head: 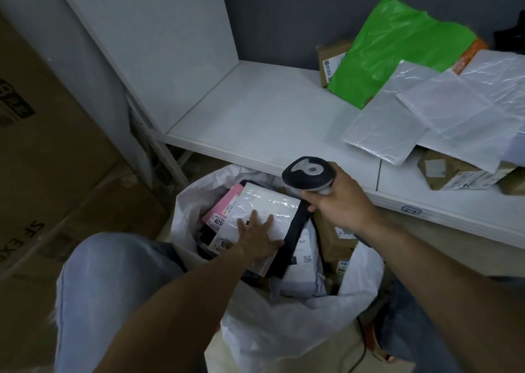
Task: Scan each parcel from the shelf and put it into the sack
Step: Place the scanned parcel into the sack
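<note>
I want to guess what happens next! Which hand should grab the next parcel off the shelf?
Probably the left hand: its fingers lie flat on the white parcel in the sack, gripping nothing. The right hand is busy holding the scanner.

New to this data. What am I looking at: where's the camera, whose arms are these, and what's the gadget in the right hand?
There is no machine here. A person works with bare hands, and the single picture comes from a wide-angle camera worn on their head, looking forward and down.

The right hand grips a handheld scanner. The left hand lies flat, fingers straight, on a white parcel that tops the pile in the open white sack between the person's knees. A pink parcel lies partly under it.

Behind is a white shelf with parcels not yet bagged: a green bag, pale mailers and brown boxes.
</note>
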